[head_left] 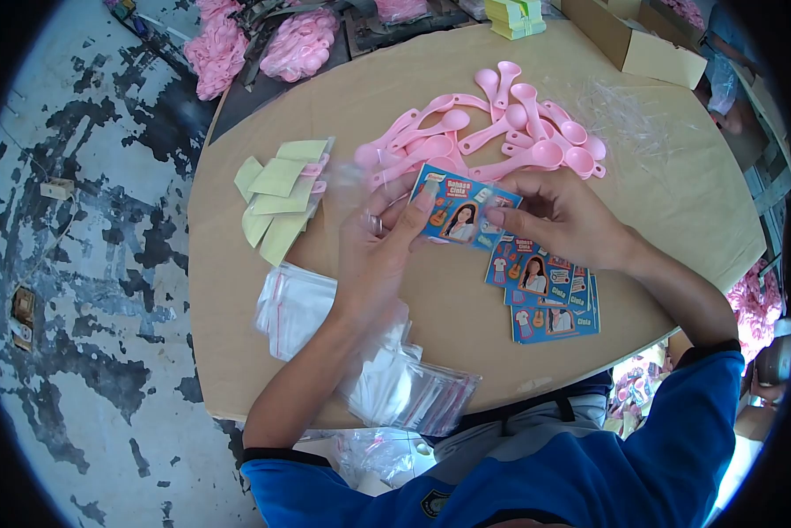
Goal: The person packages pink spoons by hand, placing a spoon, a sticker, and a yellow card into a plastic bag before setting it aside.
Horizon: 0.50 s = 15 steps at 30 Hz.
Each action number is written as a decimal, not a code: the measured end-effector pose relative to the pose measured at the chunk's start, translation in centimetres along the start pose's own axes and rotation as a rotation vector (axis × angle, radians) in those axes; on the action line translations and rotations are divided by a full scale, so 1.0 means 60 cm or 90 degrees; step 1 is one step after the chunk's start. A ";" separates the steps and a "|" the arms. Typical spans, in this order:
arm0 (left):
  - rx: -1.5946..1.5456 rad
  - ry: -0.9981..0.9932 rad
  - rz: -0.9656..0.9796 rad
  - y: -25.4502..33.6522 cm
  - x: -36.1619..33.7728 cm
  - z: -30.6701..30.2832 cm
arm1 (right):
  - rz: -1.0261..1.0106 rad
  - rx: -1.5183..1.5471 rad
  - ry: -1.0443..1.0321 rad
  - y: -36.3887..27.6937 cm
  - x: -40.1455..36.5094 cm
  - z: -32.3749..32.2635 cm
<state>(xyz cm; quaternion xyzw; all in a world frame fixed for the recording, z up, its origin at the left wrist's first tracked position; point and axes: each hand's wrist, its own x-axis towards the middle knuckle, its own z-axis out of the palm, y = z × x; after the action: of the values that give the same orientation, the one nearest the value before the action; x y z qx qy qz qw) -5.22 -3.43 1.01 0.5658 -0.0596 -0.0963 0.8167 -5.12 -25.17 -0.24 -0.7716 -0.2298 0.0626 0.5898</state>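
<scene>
A blue printed card (459, 211) with a picture on it is held over the middle of the cardboard table (677, 202). My left hand (376, 255) grips its left edge, and a clear plastic bag seems to lie against those fingers. My right hand (561, 216) pinches the card's right edge. A small stack of the same blue cards (549, 295) lies just below my right hand. A pile of pink plastic spoons (501, 136) lies behind the card.
Clear zip bags (294, 304) are heaped at the table's near left, under my left forearm. Pale green packed pieces (276, 198) lie at the left. Cardboard boxes (651, 44) stand at the far right. Bags of pink spoons (263, 44) sit on the floor beyond the table.
</scene>
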 end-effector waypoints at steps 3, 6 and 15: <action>0.108 -0.019 0.003 -0.007 -0.006 -0.003 | -0.012 0.086 0.011 0.007 -0.003 0.017; 0.278 -0.108 0.084 -0.018 -0.013 -0.013 | -0.031 0.153 0.053 0.001 -0.002 0.035; -0.131 -0.090 0.010 0.006 -0.004 -0.010 | 0.148 0.173 0.061 -0.030 -0.004 0.036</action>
<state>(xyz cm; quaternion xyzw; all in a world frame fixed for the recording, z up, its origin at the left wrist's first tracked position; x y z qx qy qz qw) -5.29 -2.70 1.16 0.4705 -0.1116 -0.1354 0.8648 -6.62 -22.99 0.76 -0.7083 -0.1004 0.1241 0.6877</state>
